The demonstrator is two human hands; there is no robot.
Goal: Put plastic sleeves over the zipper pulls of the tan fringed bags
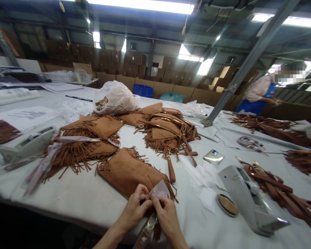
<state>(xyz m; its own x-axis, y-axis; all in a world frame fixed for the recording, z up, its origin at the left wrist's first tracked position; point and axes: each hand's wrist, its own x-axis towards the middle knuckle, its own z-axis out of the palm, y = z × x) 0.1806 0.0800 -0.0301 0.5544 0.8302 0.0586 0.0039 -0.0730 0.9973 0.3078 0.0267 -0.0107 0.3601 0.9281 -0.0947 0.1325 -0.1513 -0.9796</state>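
My left hand and my right hand meet at the near end of a brown suede fringed bag lying on the table. Fingers of both hands are pinched on a small piece of thin whitish wrapping, which sticks up between them. Below the hands hangs a strap in clear plastic, with a metallic glint near its top. Whether the wrapping is joined to the strap is hidden by my fingers. Just beyond lie more fringed bags and a pile of bags with gold-coloured zips.
Tape dispensers stand at left and right. Near the right one lie a round brown-topped tin, a phone and brown straps. A stuffed plastic bag sits behind. A slanted metal post and a person are at right.
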